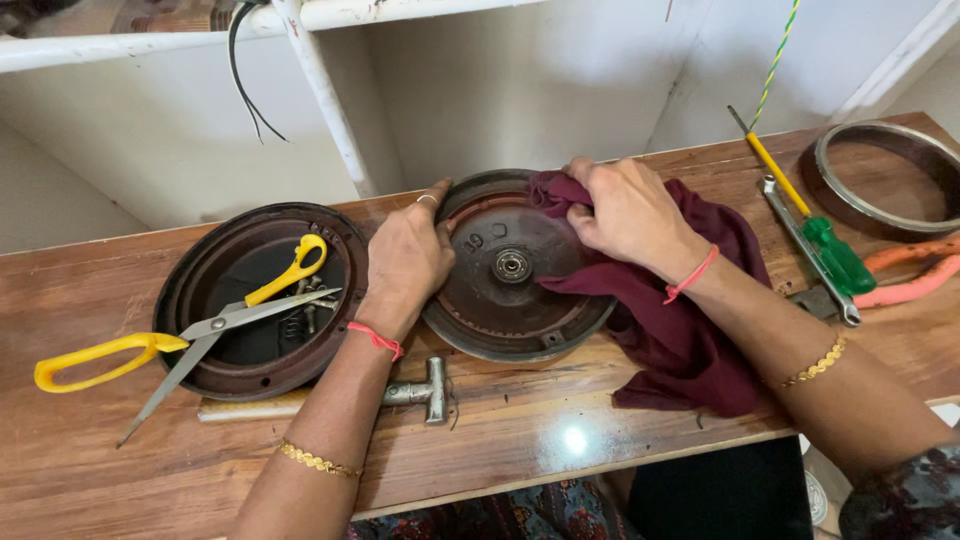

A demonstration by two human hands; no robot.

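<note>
A round rusty-brown metal cover (pixel 500 300) with a bearing at its centre lies tilted on the wooden table (pixel 520 430). My left hand (pixel 408 258) grips its left rim, a ring on one finger and a red thread at the wrist. My right hand (pixel 625 210) presses a bunched maroon cloth (pixel 690 330) against the cover's upper right part. The cloth trails over the cover's right edge and down across the table.
A second round metal cover (pixel 215 365) lies at the left with yellow-handled scissors (pixel 215 328) across it. A metal T-shaped tool (pixel 425 392) lies by the front edge. At the right: a green-handled screwdriver (pixel 835 252), a spanner (pixel 805 250), orange-handled pliers (pixel 915 272), a metal ring (pixel 880 170).
</note>
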